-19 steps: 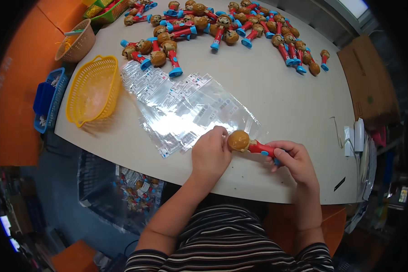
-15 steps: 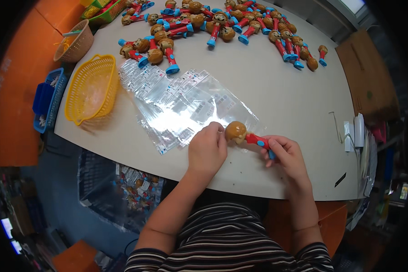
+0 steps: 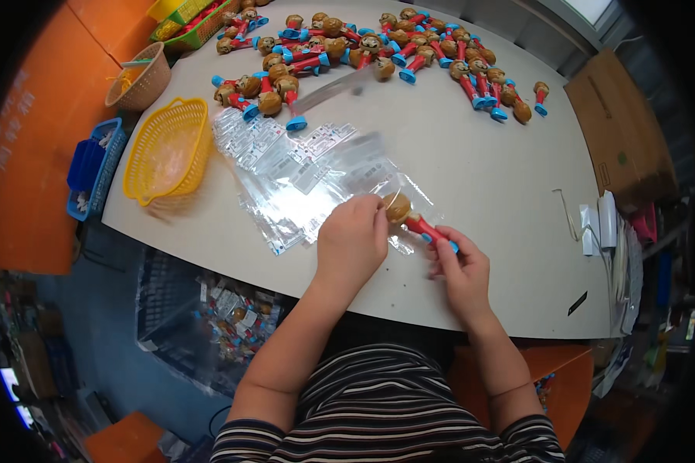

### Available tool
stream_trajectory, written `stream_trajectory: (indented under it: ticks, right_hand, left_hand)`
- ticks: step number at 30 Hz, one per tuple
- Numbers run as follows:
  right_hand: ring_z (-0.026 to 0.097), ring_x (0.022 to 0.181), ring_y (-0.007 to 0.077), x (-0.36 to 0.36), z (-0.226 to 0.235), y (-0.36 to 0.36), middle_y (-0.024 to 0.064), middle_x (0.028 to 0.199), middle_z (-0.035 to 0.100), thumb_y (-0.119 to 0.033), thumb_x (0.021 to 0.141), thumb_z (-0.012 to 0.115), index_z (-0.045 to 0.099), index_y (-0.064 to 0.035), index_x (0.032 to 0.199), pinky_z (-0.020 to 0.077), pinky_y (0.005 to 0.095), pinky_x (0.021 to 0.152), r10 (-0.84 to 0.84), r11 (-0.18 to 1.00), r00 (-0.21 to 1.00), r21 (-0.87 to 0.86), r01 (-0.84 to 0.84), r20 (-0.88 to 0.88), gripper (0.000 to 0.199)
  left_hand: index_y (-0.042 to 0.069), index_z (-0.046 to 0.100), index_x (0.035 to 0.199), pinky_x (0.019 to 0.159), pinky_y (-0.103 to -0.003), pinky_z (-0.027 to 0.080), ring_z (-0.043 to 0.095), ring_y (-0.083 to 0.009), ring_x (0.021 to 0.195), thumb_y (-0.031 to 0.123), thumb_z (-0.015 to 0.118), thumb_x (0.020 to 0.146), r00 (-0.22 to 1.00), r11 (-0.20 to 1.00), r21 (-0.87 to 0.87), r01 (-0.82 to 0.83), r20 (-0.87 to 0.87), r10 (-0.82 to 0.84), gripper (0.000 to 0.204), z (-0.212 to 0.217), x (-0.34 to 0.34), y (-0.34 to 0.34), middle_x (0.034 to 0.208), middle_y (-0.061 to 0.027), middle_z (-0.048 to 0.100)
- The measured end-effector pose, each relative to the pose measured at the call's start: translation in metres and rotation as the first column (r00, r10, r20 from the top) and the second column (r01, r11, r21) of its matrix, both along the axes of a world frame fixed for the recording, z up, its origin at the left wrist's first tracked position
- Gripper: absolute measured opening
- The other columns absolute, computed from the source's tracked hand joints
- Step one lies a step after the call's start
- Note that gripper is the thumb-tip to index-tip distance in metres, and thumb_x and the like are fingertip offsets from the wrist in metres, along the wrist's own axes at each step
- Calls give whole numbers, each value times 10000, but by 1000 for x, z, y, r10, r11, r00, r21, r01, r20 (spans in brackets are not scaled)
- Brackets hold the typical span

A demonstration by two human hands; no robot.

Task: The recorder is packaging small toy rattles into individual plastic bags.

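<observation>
Over the counter (image 3: 486, 170), beside the clear bags (image 3: 301, 174), the right hand (image 3: 461, 274) grips the red-bodied toy (image 3: 421, 224), best kept steady while the left hand (image 3: 354, 236) curls by its head, its hold unclear.

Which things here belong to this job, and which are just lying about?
Likely the job's:
brown-headed toy figure in the right hand, left hand by its head
clear plastic bags
heaped toy figures

Apparently just lying about:
yellow plastic basket
tan basket
cardboard box

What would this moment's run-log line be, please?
right hand: holding toy by foot end; left hand: at toy's head; clear bags: on table; more toys: far side
</observation>
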State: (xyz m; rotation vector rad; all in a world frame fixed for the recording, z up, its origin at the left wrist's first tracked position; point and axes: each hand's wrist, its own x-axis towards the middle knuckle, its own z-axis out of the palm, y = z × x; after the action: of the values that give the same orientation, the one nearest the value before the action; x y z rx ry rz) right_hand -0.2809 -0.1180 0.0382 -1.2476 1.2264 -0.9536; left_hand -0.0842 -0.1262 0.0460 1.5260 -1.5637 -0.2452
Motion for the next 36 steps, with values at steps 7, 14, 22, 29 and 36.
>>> stream_trajectory:
  ticks: [7, 14, 22, 29, 36]
  right_hand:
    - [601, 722, 92, -9, -8, -9, 56, 876, 630, -226, 1031, 507, 601, 46, 1214, 542, 205, 608, -184, 860, 807, 489, -144, 561, 341]
    - [645, 769, 216, 5, -2, 1, 112, 911, 666, -89, 954, 603, 623, 14, 1175, 549, 307, 661, 118, 918, 954, -337, -210, -275, 245]
    - [614, 729, 149, 6, 0, 1, 81, 903, 660, -81, 968, 597, 619, -1, 1159, 503, 243, 609, -98, 982, 979, 175, 67, 180, 209]
    - [663, 762, 169, 17, -17, 19, 108, 941, 661, -127, 980, 590, 499, 35, 1229, 527, 314, 615, -20, 982, 996, -189, 2, -91, 311]
    - [674, 837, 287, 8, -4, 12, 172, 965, 631, 27, 894, 619, 404, 15, 1248, 550, 347, 729, 222, 934, 951, -232, -271, -217, 414]
  left_hand:
    - [5, 596, 857, 739, -415, 477, 579, -333, 821, 15, 646, 797, 991, 990, 41, 132, 4, -132, 79, 3, 6, 3, 882, -146, 551]
    - [-8, 585, 882, 754, -377, 471, 572, -330, 860, -6, 627, 799, 977, 984, 51, 173, -131, -165, 94, 3, 9, 1, 931, -154, 554]
    - [-2, 578, 894, 903, -412, 475, 577, -360, 1071, -30, 669, 782, 868, 867, -66, 494, -5, -496, 148, 7, -1, 0, 1023, -148, 564]
    - [6, 573, 894, 983, -492, 438, 554, -392, 1153, -25, 663, 786, 937, 928, -150, 340, -28, -347, 144, 4, -19, 12, 1041, -152, 565]
    - [19, 597, 900, 1035, -540, 394, 555, -417, 1139, 22, 679, 777, 985, 987, -70, 147, 104, -139, 148, -4, -9, 27, 1046, -164, 578]
